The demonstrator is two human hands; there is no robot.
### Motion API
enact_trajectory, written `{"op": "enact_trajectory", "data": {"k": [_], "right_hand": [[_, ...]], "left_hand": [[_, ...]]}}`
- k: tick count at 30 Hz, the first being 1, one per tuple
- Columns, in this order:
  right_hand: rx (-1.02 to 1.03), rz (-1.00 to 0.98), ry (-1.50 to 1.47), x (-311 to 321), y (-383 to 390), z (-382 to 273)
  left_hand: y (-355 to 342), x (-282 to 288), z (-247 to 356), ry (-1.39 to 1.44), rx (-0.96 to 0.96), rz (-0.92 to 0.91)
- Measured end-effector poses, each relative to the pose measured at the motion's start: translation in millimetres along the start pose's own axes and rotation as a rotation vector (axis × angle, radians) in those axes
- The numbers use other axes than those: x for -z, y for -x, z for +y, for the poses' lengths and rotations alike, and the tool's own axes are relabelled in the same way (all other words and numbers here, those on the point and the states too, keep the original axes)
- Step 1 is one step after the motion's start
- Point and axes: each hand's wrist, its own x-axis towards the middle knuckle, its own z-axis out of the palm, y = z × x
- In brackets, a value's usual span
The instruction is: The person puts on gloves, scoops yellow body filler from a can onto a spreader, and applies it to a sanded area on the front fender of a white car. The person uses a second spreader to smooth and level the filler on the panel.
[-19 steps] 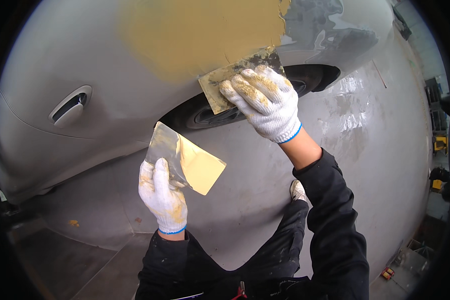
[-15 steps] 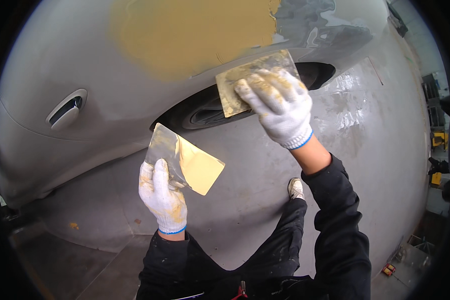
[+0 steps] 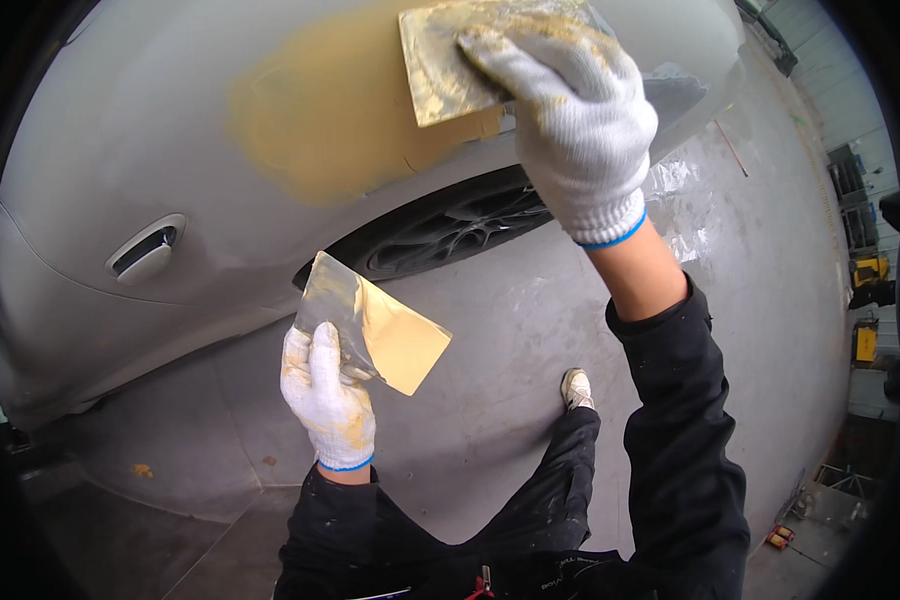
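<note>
My left hand (image 3: 330, 395), in a stained white knit glove, grips a flat putty spreader (image 3: 332, 288) by its lower edge, thumb on top. A thick layer of pale yellow putty (image 3: 402, 340) covers the spreader's right part. My right hand (image 3: 585, 125), gloved the same way, is closed on a second, putty-smeared spreader (image 3: 435, 75). That one lies over the yellow filler patch (image 3: 310, 115) on the grey car body panel (image 3: 160, 110), above the wheel arch. Whether its far edge touches the panel is hidden by the glove and blade.
Below the patch is the car's wheel (image 3: 460, 225) in its dark arch. A door handle (image 3: 147, 248) sits to the left. My shoe (image 3: 576, 388) stands on the grey floor (image 3: 510, 440). Yellow equipment (image 3: 867, 340) lines the right side.
My right hand has moved up and away, carrying its spreader from in front of the wheel arch onto the filler patch. The left hand and its putty-loaded spreader have hardly moved.
</note>
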Motion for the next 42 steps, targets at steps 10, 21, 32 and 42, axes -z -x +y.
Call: {"op": "enact_trajectory", "data": {"k": [10,21,32,42], "right_hand": [[-0.046,-0.067,-0.184,-51.9,165.1,-5.9],[-0.039,-0.009,0.046,37.5,28.6,8.7],[0.035,0.087,0.034,-33.7,27.9,-55.5],[0.079,-0.114,-0.094,-37.7,157.1,-53.6]], "left_hand": [[-13.8,6.4,-64.9,-0.071,-0.045,0.001],[9.7,-7.8,-18.2,0.026,0.015,0.042],[4.1,31.8,-1.8,0.004,0.002,0.025],[-6.6,10.1,-46.4,0.1,-0.112,0.067]]}}
